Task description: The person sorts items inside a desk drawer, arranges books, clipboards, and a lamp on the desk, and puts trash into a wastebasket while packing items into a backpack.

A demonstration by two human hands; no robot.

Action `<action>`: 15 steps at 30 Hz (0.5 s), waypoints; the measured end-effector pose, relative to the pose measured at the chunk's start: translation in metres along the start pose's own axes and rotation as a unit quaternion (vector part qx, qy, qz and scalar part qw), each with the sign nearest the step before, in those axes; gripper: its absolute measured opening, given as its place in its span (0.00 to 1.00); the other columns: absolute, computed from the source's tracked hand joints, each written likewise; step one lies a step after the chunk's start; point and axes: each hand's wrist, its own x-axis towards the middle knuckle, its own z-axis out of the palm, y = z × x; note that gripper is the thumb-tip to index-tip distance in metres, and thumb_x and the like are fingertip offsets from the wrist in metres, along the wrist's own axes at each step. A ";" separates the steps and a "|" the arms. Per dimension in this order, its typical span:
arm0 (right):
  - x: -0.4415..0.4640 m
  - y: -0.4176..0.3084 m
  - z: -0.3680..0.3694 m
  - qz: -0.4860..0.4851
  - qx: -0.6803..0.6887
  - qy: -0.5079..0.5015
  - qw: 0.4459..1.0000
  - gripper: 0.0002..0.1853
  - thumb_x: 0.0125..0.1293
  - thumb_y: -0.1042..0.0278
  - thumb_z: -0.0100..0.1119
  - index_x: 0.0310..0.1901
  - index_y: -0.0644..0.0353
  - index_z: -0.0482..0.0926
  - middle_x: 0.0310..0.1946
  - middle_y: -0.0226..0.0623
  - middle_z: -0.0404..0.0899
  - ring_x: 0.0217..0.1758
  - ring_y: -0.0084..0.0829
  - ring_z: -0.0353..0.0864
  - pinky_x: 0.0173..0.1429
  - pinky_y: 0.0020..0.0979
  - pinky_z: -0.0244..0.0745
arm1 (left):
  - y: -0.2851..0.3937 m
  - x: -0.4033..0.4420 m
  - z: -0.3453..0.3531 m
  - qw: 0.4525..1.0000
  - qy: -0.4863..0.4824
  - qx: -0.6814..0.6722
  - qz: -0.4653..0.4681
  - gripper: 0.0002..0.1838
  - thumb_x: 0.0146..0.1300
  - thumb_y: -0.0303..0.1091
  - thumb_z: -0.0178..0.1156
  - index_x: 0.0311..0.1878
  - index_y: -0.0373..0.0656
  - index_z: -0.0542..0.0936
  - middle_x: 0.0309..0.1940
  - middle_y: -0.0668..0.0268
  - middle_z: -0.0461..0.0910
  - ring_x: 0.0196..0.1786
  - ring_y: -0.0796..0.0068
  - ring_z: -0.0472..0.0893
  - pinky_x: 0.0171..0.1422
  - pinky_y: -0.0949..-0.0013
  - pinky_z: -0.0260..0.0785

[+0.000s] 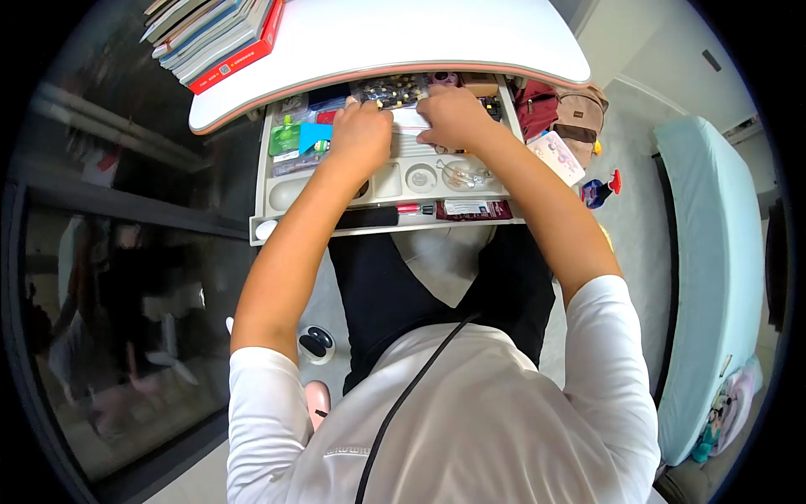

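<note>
At the near edge of the open drawer point(277, 200), a black case point(367, 218), a red-and-black pen point(411, 209) and a dark red packet point(473, 209) lie side by side in the front channel, long sides running left to right. Just beyond, molded hollows span the drawer, with clear glass-like pieces point(463, 174) in the one toward the right side. Farther in, my left hand point(361, 133) and my right hand point(457, 118) reach over the middle, apart from each other, with a white item point(408, 120) between them. It lies flat, just right of my left hand's fingers and against the left side of my right hand. My fingers on both hands are bent downward; I cannot tell whether either hand is clamped on it. The visible strip of the white item seems to run left to right, its ends covered by my hands, so which way it points is unclear. Toward the left side sit a green item point(285, 139) and a blue piece point(314, 136). Beyond my fingers, a clear bag of small black and yellow pieces point(391, 90) reaches toward the drawer's far part, cut off from view by the white tabletop point(403, 34), where books point(220, 38) are stacked at the left.
</note>
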 end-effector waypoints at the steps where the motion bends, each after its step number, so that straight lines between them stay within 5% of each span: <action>1: 0.004 -0.003 0.001 -0.004 -0.024 -0.011 1.000 0.17 0.58 0.53 0.77 0.37 0.59 0.89 0.43 0.44 0.85 0.52 0.47 0.86 0.57 0.45 0.80 | -0.001 -0.002 0.001 1.000 -0.002 -0.009 -0.006 0.09 0.58 0.31 0.68 0.42 0.43 0.90 0.47 0.55 0.86 0.57 0.51 0.82 0.62 0.48 0.72; 8: 0.014 0.004 0.014 -0.047 -0.107 -0.031 0.993 0.12 0.63 0.59 0.71 0.34 0.60 0.89 0.42 0.44 0.85 0.51 0.46 0.86 0.56 0.45 0.81 | -0.006 -0.021 0.002 0.998 0.033 -0.059 -0.018 0.11 0.58 0.31 0.69 0.45 0.43 0.88 0.48 0.54 0.85 0.58 0.50 0.82 0.61 0.47 0.72; 15: -0.007 0.019 0.008 -0.007 0.079 0.130 0.988 0.10 0.65 0.64 0.64 0.34 0.63 0.88 0.38 0.45 0.85 0.48 0.48 0.84 0.57 0.46 0.79 | -0.007 -0.025 0.002 0.996 0.025 -0.086 -0.028 0.14 0.60 0.34 0.72 0.48 0.43 0.88 0.51 0.55 0.85 0.58 0.51 0.82 0.63 0.48 0.72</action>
